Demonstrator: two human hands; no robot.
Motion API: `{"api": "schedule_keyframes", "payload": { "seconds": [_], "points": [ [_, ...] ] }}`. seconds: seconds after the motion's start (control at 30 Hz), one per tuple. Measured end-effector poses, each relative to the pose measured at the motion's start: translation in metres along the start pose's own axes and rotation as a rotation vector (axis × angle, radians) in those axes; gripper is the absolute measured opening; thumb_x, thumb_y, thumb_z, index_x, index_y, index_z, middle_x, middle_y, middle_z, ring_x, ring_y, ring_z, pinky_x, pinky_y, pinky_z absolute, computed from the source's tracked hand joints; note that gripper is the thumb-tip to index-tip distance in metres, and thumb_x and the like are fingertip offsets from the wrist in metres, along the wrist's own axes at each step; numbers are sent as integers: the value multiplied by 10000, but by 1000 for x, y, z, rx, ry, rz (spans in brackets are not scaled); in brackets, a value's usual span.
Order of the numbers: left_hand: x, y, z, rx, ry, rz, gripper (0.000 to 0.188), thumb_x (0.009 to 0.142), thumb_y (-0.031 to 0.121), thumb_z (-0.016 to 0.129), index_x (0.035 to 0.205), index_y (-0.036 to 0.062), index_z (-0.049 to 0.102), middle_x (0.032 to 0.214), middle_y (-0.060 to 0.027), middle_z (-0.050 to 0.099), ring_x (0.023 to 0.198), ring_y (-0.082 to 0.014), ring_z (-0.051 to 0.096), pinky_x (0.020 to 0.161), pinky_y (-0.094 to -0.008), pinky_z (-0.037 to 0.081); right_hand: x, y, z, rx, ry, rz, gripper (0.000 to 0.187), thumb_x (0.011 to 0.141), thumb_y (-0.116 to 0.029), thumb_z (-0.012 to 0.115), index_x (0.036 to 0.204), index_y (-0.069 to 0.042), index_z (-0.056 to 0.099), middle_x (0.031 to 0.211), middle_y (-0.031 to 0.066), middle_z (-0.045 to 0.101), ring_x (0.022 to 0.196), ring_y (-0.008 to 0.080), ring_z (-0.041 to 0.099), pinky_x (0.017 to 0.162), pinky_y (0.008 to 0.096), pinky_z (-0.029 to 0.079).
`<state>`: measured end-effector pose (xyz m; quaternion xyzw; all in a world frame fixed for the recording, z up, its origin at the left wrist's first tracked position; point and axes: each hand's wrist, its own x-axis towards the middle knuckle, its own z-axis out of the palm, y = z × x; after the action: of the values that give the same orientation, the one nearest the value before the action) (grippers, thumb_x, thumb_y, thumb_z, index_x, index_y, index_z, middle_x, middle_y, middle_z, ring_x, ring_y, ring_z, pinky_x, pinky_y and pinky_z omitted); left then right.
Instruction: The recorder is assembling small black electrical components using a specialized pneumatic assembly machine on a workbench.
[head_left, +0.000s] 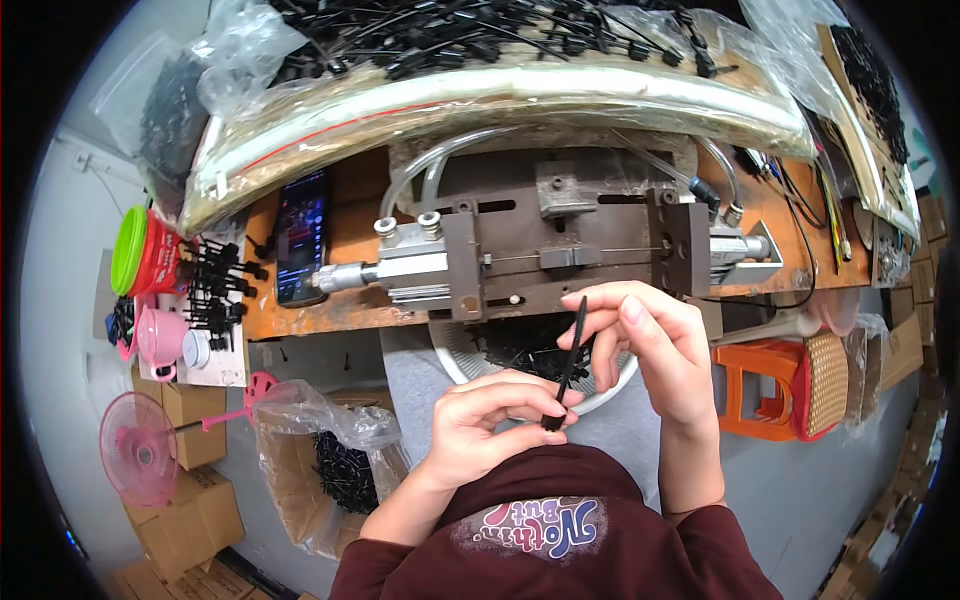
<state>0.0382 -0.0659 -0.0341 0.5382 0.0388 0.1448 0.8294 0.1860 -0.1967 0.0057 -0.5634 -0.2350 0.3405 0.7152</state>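
Slim straight black part [571, 362], chunkier at its lower end, held tilted between both hands above the lap, top leaning slightly right, in front of a white basket [445, 355] of black pieces. Left hand [485, 425] has thumb and fingers pinched closed on the thick lower end; right hand [665, 350] is half open, fingers curled, index fingertip at the thin upper end, thumb apart from it, contact there hard to tell. Beyond: dark metal fixture [530, 225] on the wooden bench [350, 318].
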Motion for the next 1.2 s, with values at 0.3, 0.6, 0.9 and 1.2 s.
{"api": "schedule_keyframes", "payload": {
  "seconds": [0.3,0.6,0.9,1.2],
  "points": [
    [-24,27,-20,280,-74,239,221,711,-22,772,924,10,719,964,-125,702,890,-207,686,769,-302,547,50,-32,32,109,75,-388,184,964,-129,555,975,38,633,840,144,682,535,98,586,486,190,451],
    [-75,58,-72,149,405,441,426,750,-59,739,1142,-48,570,957,-198,653,853,-263,684,786,-359,568,141,-96,157,-64,-97,-1004,266,966,-98,539,1180,54,583,1068,209,666,901,233,693,798,294,567],
    [-85,88,-96,235,658,421,137,856,-108,591,975,-77,651,1075,-182,635,962,-239,662,856,-327,538,223,-191,297,-267,-15,-1316,321,875,-186,664,1114,26,642,974,195,692,857,255,671,767,334,533],
    [-73,102,-138,1143,1188,503,151,795,-21,712,945,-29,722,870,-57,607,791,-127,571,713,-248,466,200,-137,242,-757,-13,-1109,245,913,-161,623,1095,0,652,1046,109,685,946,172,647,834,284,499]
  ]
}}
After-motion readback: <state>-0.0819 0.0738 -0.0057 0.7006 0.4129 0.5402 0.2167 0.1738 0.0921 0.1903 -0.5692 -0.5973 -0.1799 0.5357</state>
